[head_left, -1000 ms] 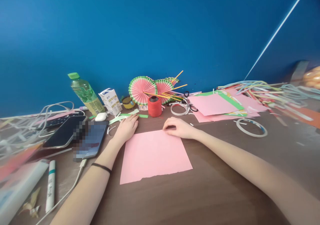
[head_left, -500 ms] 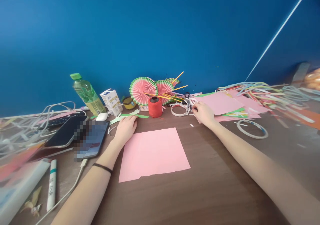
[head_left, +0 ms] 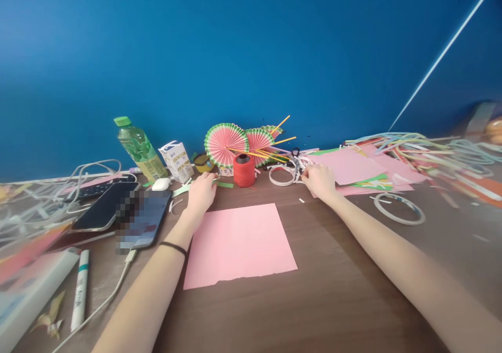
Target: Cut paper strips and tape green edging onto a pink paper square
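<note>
Having left the far right corner of the pink sheet [head_left: 240, 248], the right hand [head_left: 319, 181] is now reaching near the tabletop's [head_left: 251, 321] back edge, bent fingers covering part of the black-handled scissors [head_left: 295, 152] just beside the paper stack [head_left: 353, 167]. The left hand [head_left: 200, 193] is edging forward and resting over the green strips [head_left: 225, 185]. Whether either hand is grasping anything or lying loose, I cannot tell, since the fingertips are mostly hidden. The pink sheet is lying flat between the forearms, well in from the back edge, its ragged side facing the person. On the tabletop's left, a white marker [head_left: 80, 293] is showing blurred lettering that starts with an A. Along the back edge, a green-capped bottle [head_left: 141, 151] is wearing a leafy label, a white carton [head_left: 175, 162] is carrying gold bands and tiny print, and a red spool [head_left: 243, 172] is holding thread around a dark core.
</note>
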`<state>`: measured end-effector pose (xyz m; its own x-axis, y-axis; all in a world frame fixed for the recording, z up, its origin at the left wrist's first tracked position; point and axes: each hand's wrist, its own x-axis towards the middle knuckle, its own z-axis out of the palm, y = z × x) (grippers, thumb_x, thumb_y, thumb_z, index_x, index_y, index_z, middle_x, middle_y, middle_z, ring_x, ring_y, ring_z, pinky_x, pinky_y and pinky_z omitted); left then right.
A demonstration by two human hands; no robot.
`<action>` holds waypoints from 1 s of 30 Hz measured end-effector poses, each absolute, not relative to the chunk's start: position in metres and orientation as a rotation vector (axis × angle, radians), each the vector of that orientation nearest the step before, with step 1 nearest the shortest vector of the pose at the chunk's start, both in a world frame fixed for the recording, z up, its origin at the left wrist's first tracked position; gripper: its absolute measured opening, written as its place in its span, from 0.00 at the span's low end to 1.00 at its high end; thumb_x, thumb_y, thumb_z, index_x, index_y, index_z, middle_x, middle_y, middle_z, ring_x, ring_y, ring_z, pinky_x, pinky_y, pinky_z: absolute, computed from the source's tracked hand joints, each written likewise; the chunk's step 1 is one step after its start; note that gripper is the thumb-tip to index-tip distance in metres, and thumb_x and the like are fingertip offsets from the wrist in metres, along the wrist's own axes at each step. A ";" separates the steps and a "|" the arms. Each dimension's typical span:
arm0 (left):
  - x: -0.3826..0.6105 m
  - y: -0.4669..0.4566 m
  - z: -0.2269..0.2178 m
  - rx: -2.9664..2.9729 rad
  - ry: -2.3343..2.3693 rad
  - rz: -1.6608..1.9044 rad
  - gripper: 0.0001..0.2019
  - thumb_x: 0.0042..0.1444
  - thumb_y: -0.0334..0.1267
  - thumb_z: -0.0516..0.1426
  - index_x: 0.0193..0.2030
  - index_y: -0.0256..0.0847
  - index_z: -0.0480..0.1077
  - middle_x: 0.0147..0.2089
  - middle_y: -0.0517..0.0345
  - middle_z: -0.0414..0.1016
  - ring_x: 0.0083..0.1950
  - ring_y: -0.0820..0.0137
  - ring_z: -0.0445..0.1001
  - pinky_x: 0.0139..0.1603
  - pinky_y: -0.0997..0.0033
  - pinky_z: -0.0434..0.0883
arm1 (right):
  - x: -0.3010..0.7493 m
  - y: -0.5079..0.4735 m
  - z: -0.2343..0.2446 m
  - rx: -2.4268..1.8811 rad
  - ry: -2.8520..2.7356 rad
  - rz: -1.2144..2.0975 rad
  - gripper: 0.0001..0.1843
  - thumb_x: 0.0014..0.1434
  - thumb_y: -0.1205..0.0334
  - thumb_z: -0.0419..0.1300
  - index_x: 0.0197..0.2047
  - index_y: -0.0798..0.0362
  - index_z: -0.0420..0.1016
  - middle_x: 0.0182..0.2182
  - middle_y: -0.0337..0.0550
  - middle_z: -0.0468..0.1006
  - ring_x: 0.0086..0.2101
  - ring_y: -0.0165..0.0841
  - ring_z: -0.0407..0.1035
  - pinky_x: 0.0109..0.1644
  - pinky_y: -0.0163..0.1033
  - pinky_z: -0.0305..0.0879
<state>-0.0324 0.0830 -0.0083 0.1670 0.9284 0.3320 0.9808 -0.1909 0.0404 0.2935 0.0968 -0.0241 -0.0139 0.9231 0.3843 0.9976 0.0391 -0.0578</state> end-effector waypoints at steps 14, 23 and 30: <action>-0.034 0.093 -0.014 -2.390 -1.787 -0.298 0.12 0.55 0.30 0.48 0.44 0.40 0.67 0.46 0.49 0.70 0.48 0.58 0.66 0.45 0.61 0.64 | 0.298 0.102 -0.015 -1.774 -1.720 0.129 0.10 0.51 0.66 0.52 0.36 0.52 0.72 0.27 0.44 0.77 0.32 0.39 0.68 0.31 0.38 0.58; -0.036 0.095 -0.017 -2.402 -1.767 -0.321 0.09 0.55 0.30 0.48 0.40 0.40 0.67 0.42 0.49 0.69 0.45 0.59 0.66 0.45 0.62 0.64 | 0.312 0.104 0.008 -1.549 -1.222 0.287 0.05 0.47 0.65 0.56 0.29 0.54 0.72 0.24 0.42 0.76 0.26 0.34 0.69 0.31 0.38 0.62; -0.040 0.097 -0.020 -2.443 -1.737 -0.369 0.07 0.56 0.37 0.51 0.40 0.41 0.66 0.42 0.51 0.69 0.46 0.61 0.66 0.46 0.65 0.63 | 0.312 0.091 0.028 -1.505 -1.347 0.019 0.05 0.50 0.61 0.56 0.29 0.53 0.72 0.24 0.43 0.76 0.28 0.36 0.70 0.34 0.39 0.62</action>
<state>-0.0395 0.0971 -0.0195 0.3110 0.9122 0.2667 0.9418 -0.3335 0.0424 0.3117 0.0905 0.0278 0.3624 0.7211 0.5905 0.7040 0.2034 -0.6804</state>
